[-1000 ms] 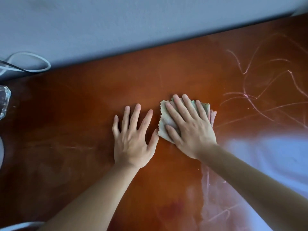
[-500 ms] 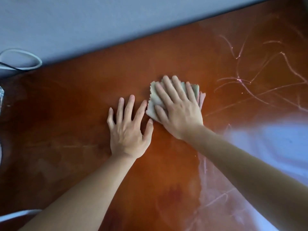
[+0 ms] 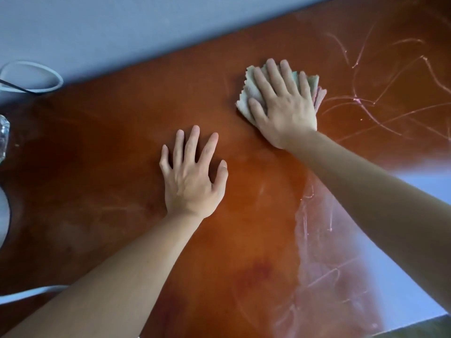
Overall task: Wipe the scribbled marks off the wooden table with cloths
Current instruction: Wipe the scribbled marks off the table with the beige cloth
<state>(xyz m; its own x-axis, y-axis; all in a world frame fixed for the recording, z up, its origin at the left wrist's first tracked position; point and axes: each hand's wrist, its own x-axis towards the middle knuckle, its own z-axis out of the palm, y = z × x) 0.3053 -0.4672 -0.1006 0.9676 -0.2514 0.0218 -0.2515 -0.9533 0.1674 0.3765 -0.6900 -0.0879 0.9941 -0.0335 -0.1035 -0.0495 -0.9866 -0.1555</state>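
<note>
Caught mid-wipe, judging by the layout. Pressed the right hand [image 3: 283, 106] flat on top of the folded cloths [image 3: 249, 92], fingers straight and a little spread, nothing pinched or curled round. Lay the cloths directly on the wooden table [image 3: 109, 142], near its far edge. Rested the left hand [image 3: 192, 176] palm-down on bare wood, apart from the cloths on their near-left side, fingers splayed, holding nothing; likely there as a brace.

Ran the scribbled marks [image 3: 366, 103] in pale pink loops from just right of the cloths outward, the nearest line almost touching the cloths' right edge. Looked mostly clean left of the cloths, with only faint smears. Judged the job as partly done: the right-hand scribbles not yet wiped. Called next for a firm sideways push of the cloths to the right, over those lines, with even pressure so the stack would not unfold or slip from under the palm.

Could not tell how many cloths made up the stack; green and pink layers showed at the edges only. Washed out by the glare [image 3: 415, 191] near-right of the cloths, so the streaks there were hard to read. Cut off at the frame's left, far from the cloths: a white cable loop [image 3: 29, 79] and a glass object [image 3: 3, 135], unidentifiable.
</note>
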